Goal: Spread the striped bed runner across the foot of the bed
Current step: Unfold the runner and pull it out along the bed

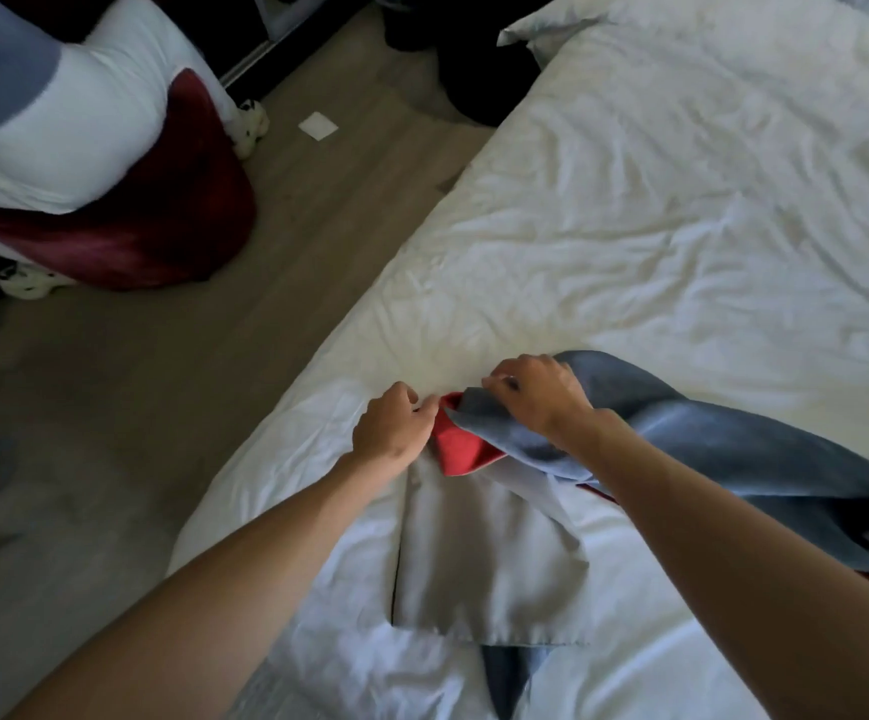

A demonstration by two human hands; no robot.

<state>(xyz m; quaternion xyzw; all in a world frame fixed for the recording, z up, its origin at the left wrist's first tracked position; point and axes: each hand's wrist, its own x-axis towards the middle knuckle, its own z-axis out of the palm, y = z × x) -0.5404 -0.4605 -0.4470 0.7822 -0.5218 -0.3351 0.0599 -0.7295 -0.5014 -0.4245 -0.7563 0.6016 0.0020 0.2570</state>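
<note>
at the far left a dark red rounded chair (162, 236) carries a heap of white and blue bedding (73, 122) and stands on the grey-brown wood-look floor (136, 407). a small white square of paper (318, 127) lies on that floor a little further right, well apart from the chair. dark shapes (468, 90) sit on the floor by the bed's far corner, too dim to tell what they are. the wide bed (245, 485) fills the middle and right, its edge running on a slant from lower left to upper right. it is covered by a crumpled white duvet (681, 226), with a white pillow (551, 23) at the far end. the left hand (396, 428) is over the duvet near the bed's left edge, fingers curled in a tight grip — thumb and fingertips pinch the red edge of the striped bed runner of blue, red and pale grey cloth (733, 449). just beside it, the right hand (541, 392) has its fingers curled over a fold of the runner's blue band, the grip closed on the cloth. the runner is not spread out: it lies bunched and twisted on the duvet at the near end of the bed, opposite the pillow — a pale grey panel lies flat below the hands, a blue tip pokes out beneath that panel, and the blue and red folds trail away to the right edge of the view.
</note>
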